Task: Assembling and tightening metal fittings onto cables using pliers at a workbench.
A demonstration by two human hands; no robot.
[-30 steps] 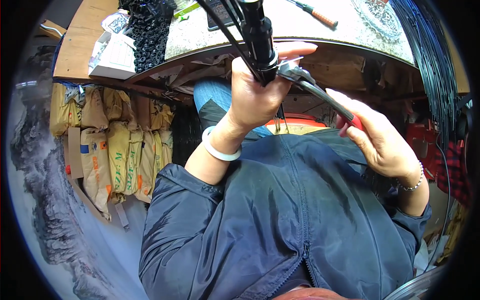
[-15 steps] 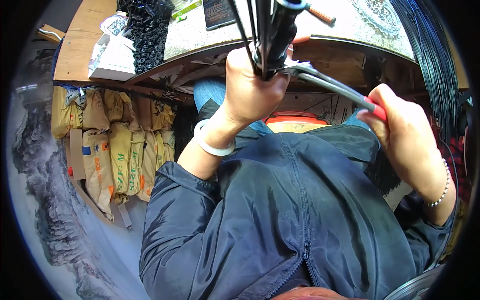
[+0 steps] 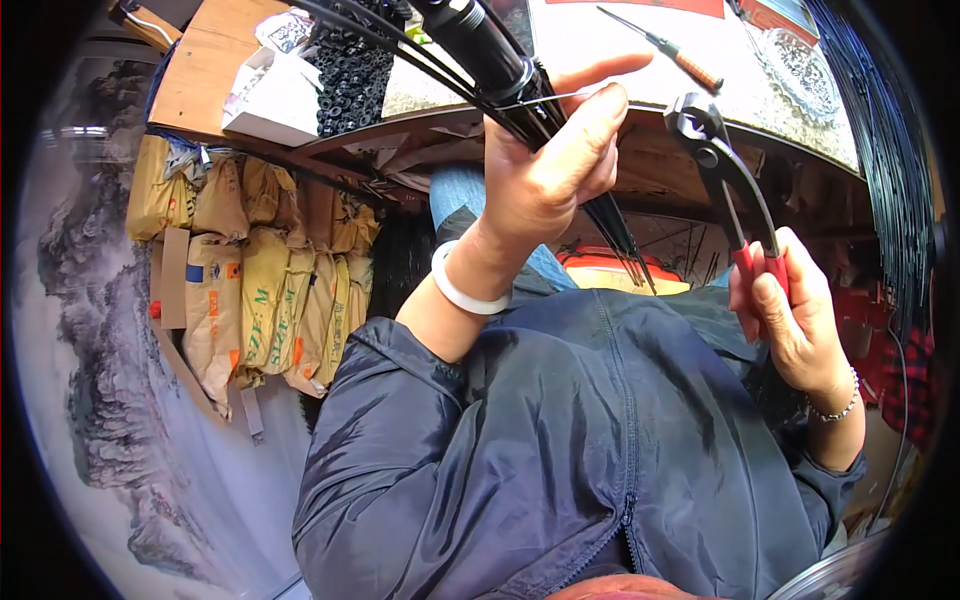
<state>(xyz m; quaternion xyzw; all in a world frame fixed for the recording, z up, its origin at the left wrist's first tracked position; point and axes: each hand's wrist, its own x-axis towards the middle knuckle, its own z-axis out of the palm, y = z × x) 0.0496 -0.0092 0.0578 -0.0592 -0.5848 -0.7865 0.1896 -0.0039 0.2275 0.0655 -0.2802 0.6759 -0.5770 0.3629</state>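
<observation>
- Workbench [image 3: 620,60] with a pale speckled top fills the upper view; a screwdriver [image 3: 665,48] lies on it, and a white box [image 3: 262,92] sits beside a heap of small black parts [image 3: 352,72] at its left end. Yellow sacks [image 3: 250,270] stand stacked under the bench.
- I see the left hand [image 3: 545,175] closed round a bundle of thin black rods [image 3: 500,85] with a dark tube among them, held up in front of the bench edge; a thin wire [image 3: 540,98] is looped round the bundle at the fingertips.
- I see the right hand [image 3: 790,320] gripping the red handles of the pliers [image 3: 725,170]; the tool's nose points up, well apart from the bundle, and grips nothing.
- Judgement: the step in hand is binding the bundle with wire, between two bites of the pliers.
- Judgement: the next move calls for bringing the pliers' nose to the loose wire end while the left hand keeps the rods steady.
</observation>
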